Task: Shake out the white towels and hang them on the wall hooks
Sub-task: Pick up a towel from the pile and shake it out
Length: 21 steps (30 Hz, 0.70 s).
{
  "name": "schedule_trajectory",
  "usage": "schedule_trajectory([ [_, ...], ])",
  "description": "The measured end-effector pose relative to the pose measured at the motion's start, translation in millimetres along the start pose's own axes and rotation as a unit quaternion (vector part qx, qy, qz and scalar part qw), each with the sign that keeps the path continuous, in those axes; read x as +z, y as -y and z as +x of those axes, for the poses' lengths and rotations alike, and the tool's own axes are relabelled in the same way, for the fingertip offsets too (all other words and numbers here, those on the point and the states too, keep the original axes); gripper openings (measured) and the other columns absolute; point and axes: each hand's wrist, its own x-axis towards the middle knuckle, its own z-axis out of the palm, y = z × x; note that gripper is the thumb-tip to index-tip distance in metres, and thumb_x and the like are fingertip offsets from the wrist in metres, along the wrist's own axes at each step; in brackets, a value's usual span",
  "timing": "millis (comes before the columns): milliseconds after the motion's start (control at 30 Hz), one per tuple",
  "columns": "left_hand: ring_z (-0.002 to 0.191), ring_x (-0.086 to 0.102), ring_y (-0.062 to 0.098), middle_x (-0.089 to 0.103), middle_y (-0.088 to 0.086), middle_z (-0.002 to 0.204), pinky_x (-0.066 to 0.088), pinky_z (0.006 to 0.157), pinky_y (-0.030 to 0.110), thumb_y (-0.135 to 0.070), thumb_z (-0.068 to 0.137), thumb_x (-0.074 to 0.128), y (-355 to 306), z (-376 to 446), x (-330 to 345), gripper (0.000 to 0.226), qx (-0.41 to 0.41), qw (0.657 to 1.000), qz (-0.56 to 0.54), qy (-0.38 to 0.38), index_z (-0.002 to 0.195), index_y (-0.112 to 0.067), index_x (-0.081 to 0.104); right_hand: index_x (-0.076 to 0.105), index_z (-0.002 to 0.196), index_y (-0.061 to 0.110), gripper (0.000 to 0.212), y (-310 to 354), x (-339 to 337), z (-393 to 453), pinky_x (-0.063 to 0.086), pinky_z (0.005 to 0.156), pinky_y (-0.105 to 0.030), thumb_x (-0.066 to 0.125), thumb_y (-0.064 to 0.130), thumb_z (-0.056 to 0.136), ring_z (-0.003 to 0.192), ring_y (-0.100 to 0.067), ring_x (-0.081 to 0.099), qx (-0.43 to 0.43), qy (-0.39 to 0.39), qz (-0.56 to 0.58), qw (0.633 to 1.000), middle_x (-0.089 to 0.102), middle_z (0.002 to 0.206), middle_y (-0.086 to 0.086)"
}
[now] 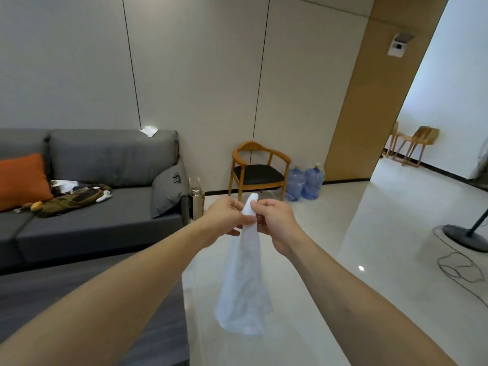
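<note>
At twelve o'clock my left hand (227, 216) and right hand (274, 220) pinch the white towel (244, 281) at its bunched top; it seems light, limp, best held by corners.

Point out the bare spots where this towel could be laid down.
Free: the grey sofa seat between the olive garment and the grey end pillow; the wooden chair's black seat. Crowded: the sofa's left end by the orange cushion. Both hands hold the white towel.

Grey sofa (100, 186) (glossy floor (369, 233))
</note>
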Motion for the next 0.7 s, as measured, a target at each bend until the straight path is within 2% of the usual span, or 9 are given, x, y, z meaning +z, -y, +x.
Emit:
schedule_trajectory([
  [133,0.092,0.07,0.024,0.07,0.01,0.1,0.059,0.084,0.042,-0.018,0.085,0.075,-31,60,56,0.022,-0.008,0.999,-0.011,-0.05,0.099,-0.006,0.062,0.073,0.099,0.011,0.016,3,-61,56,0.062,0.075,-0.033,0.061,0.022,0.096,0.088,-0.022,0.072,0.008,-0.017,-0.021,1.0,0.072,0.099,-0.009],
  [200,0.09,0.07,0.024,0.069,0.011,0.1,0.059,0.085,0.041,-0.017,0.086,0.073,-44,91,77,0.016,-0.009,0.998,-0.011,-0.066,0.095,-0.007,0.065,0.073,0.098,0.012,0.018,5,-88,81,0.06,0.069,-0.029,0.056,0.018,0.098,0.087,-0.021,0.071,0.01,-0.029,-0.026,0.999,0.072,0.096,-0.007],
  [267,0.09,0.07,0.023,0.069,0.01,0.099,0.059,0.085,0.041,-0.017,0.088,0.072,-54,119,95,0.011,-0.009,0.997,-0.019,-0.068,0.092,-0.009,0.067,0.074,0.094,0.013,0.02,4,-111,102,0.059,0.066,-0.026,0.054,0.017,0.098,0.085,-0.02,0.071,-0.002,-0.033,-0.037,0.999,0.072,0.092,-0.005],
  [400,0.085,0.072,0.024,0.071,0.011,0.099,0.06,0.082,0.04,-0.015,0.093,0.065,-68,172,122,0.009,-0.045,0.995,-0.069,-0.058,0.095,-0.008,0.07,0.076,0.091,0.02,0.012,-3,-148,139,0.059,0.067,-0.023,0.065,0.022,0.094,0.082,-0.016,0.072,-0.042,-0.045,-0.045,0.997,0.073,0.089,0.001],
  [467,0.083,0.073,0.023,0.072,0.011,0.098,0.061,0.078,0.039,-0.014,0.094,0.063,-70,198,134,0.009,-0.054,0.994,-0.08,-0.042,0.094,-0.008,0.07,0.077,0.091,0.02,0.011,-8,-161,160,0.061,0.069,-0.026,0.067,0.023,0.092,0.082,-0.017,0.072,-0.042,-0.063,-0.051,0.996,0.074,0.088,0.002],
  [567,0.086,0.071,0.023,0.069,0.009,0.1,0.061,0.076,0.038,-0.016,0.097,0.059,-72,242,153,0.01,-0.052,0.996,-0.071,-0.031,0.096,-0.011,0.068,0.075,0.088,0.019,0.016,-18,-179,198,0.062,0.076,-0.034,0.061,0.021,0.095,0.087,-0.02,0.07,-0.02,-0.118,-0.063,0.991,0.072,0.09,-0.002],
  [633,0.089,0.069,0.024,0.068,0.007,0.1,0.061,0.077,0.04,-0.02,0.099,0.056,-75,274,159,0.009,-0.062,0.992,-0.095,-0.047,0.098,-0.015,0.065,0.071,0.092,0.015,0.016,-21,-191,226,0.062,0.076,-0.036,0.056,0.017,0.095,0.089,-0.023,0.069,0.021,-0.157,-0.027,0.987,0.071,0.093,-0.005],
  [700,0.087,0.068,0.023,0.068,0.006,0.097,0.06,0.069,0.037,-0.025,0.1,0.054,-77,310,157,0.011,-0.082,0.988,-0.121,-0.056,0.095,-0.02,0.062,0.068,0.097,0.011,0.016,-21,-203,260,0.061,0.076,-0.037,0.053,0.015,0.093,0.088,-0.025,0.069,0.071,-0.176,0.016,0.982,0.071,0.094,-0.009],
])
